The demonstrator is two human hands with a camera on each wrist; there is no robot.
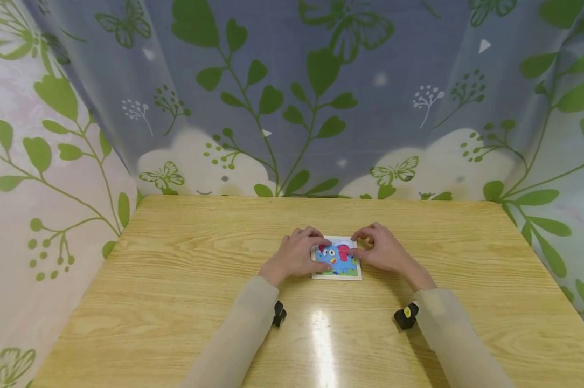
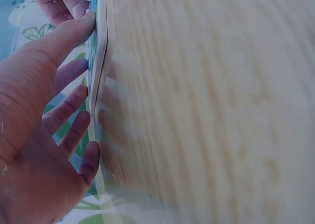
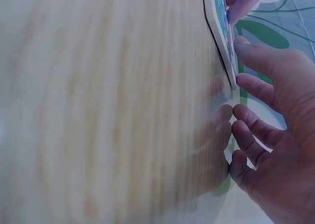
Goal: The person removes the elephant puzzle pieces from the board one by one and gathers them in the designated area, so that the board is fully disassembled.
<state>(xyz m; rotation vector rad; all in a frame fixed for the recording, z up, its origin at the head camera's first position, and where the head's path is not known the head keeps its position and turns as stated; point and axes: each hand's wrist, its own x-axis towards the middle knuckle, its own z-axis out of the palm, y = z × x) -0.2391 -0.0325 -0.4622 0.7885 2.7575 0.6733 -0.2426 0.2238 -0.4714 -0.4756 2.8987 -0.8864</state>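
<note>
A small square puzzle board point(image 1: 342, 267) with a pale border and a blue cartoon animal picture lies flat on the wooden table. My left hand point(image 1: 299, 252) reaches over its left side, thumb and forefinger touching the picture. From the right, my right hand point(image 1: 381, 249) rests its thumb on the red part of the picture, with the forefinger near the upper right corner. In the right wrist view, the other fingers point(image 3: 253, 130) touch the tabletop beside the board's edge point(image 3: 221, 47). The left wrist view shows the left thumb point(image 2: 78, 29) on the board and the remaining fingers spread along it.
The wooden table point(image 1: 200, 231) extends around the board on all sides. A curtain point(image 1: 282, 108) with leaves and butterflies hangs behind its far edge and along both sides. Black wrist devices point(image 1: 406, 317) sit at both sleeves.
</note>
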